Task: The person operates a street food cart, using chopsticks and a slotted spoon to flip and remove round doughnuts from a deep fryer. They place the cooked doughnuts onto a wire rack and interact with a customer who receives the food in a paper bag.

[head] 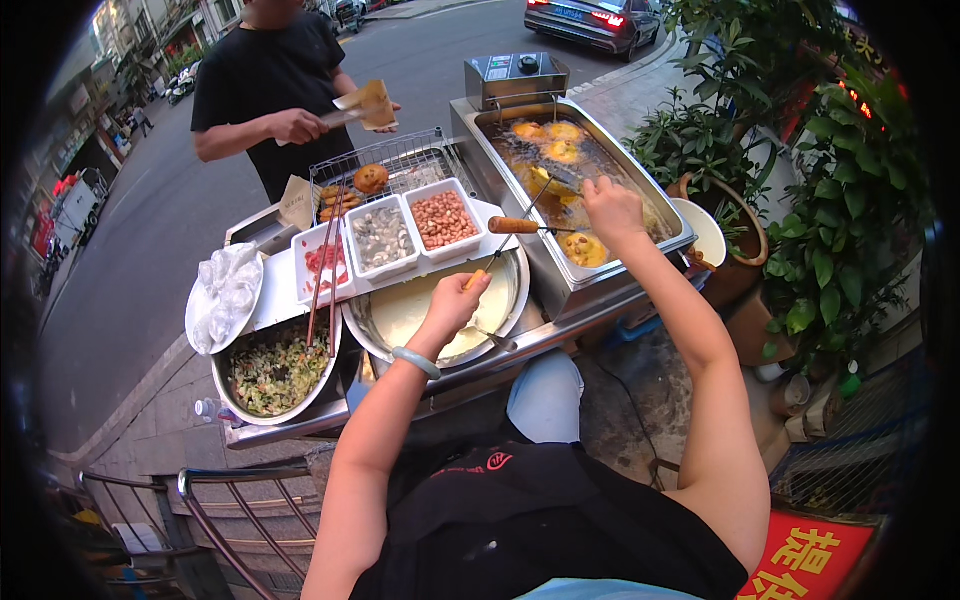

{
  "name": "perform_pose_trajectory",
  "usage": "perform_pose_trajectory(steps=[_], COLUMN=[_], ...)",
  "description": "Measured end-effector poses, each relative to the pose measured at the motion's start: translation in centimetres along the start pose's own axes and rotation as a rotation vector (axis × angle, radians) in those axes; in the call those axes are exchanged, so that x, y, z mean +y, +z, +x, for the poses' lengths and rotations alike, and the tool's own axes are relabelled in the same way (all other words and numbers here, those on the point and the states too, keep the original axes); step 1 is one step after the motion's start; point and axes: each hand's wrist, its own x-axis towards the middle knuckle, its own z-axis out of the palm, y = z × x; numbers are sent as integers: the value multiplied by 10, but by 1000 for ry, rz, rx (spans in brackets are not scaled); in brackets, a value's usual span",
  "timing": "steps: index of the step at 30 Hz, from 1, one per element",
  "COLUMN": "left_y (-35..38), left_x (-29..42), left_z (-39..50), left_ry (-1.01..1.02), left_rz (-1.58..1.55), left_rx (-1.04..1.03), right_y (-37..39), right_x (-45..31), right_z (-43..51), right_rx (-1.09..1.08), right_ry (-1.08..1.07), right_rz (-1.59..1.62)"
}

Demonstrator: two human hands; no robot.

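Note:
My left hand [457, 300] grips the wooden handle of a long metal tool, above a steel bowl of pale batter [390, 307]. That tool's shaft reaches up towards the fryer. Over the deep fryer [555, 296], my right hand [615, 210] is closed around a utensil, mostly hidden by the fingers, by a yellow fritter [541, 180]. More fritters [562, 151] float in the bubbling oil. Another wooden-handled tool [513, 225] rests across the fryer's near-left edge, its end by a fritter with peanuts [583, 250]. A metal spoon [499, 339] lies at the batter bowl's rim.
White tubs hold peanuts [444, 219], oysters or similar shellfish [381, 238] and red pieces [324, 268]. Chopsticks [321, 277] cross a bowl of chopped vegetables [274, 371]. Behind a wire rack [427, 150], another person [270, 90] holds a paper bag and tongs. Potted plants stand right.

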Motion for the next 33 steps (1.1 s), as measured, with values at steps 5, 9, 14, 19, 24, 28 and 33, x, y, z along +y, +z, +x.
perform_pose_trajectory(steps=[5,9,14,19,24,28,33], left_y=[1,1,1,4,3,-1,-1], left_x=[0,2,4,4,3,3,4], left_z=[1,2,-1,-1,2,3,5], left_ry=[9,12,-59,-20,-38,-78,-66], left_rz=[31,44,-5,-6,-54,-94,-81], left_rx=[12,17,-6,-9,-38,-63,-54], right_y=[0,5,22,42,54,58,46], right_x=[-7,-17,-23,-31,-25,-14,-4], right_z=[2,5,11,21,29,33,31], right_rx=[12,-29,-41,-115,-161,-186,-219], right_ry=[50,59,57,82,38,26,-9], right_rz=[-8,-61,-44,-146,-111,-74,-6])
